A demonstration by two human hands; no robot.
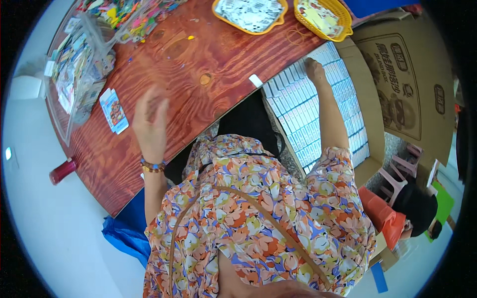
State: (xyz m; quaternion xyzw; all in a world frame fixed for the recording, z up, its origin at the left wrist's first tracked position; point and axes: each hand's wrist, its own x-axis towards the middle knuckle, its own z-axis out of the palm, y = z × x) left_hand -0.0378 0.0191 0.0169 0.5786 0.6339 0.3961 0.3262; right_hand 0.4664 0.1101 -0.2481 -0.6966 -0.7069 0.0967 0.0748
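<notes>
My left hand, with a beaded bracelet at the wrist, is over the red-brown wooden table. It is somewhat blurred, its thumb apart from the fingers, and nothing shows between them. Left of it lies a small printed box with its end flaps out. My right hand reaches over the big cardboard carton, at the far end of the packed rows of small white-and-blue boxes. Its fingers are curled downward; whatever they grip is hidden. A small white piece lies by the table's edge.
Clear bags of cards and colourful small pieces fill the far left. Two yellow baskets stand at the far edge, holding white-and-black packets and pale yellow cards. Pink stools and another person are at right.
</notes>
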